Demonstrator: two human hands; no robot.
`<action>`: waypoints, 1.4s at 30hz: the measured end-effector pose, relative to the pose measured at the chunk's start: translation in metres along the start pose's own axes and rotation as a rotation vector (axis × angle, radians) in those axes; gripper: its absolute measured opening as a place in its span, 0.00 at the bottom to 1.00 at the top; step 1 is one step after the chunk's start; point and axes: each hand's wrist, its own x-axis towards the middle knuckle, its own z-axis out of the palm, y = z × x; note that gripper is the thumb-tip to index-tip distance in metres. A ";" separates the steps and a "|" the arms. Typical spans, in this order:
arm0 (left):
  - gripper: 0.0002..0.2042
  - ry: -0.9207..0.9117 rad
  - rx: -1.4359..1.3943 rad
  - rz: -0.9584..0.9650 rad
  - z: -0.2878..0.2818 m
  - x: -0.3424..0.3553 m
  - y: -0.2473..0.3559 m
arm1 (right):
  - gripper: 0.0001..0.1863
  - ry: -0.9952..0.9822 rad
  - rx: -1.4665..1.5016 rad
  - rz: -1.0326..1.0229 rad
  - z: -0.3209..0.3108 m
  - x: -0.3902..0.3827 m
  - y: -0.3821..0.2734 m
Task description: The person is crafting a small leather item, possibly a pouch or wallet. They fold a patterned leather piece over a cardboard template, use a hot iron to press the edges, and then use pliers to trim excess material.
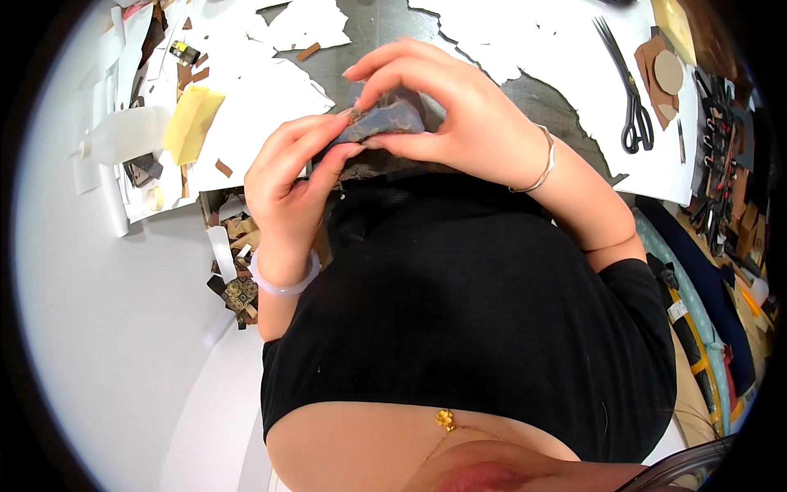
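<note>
Above the near edge of the table (383, 23), close to the person's body, a small blue-grey piece (387, 121) is being pinched at its left end by the left hand (287, 172) and gripped from above and below by the curled right hand (463, 107), presumably so that it is being kept steady. A soft-looking, bunched form with brownish mottling is being shown, its edges being partly hidden by fingers.
</note>
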 end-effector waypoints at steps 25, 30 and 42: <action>0.26 -0.292 -0.756 -0.607 -0.028 -0.001 -0.016 | 0.17 0.018 0.402 0.386 -0.032 -0.025 0.013; 0.11 -0.416 -0.845 -0.625 -0.020 0.005 -0.007 | 0.18 0.014 0.503 0.386 -0.054 -0.035 0.014; 0.16 -0.326 -1.020 -0.606 0.005 0.011 0.036 | 0.21 0.095 0.840 0.444 -0.058 -0.059 0.032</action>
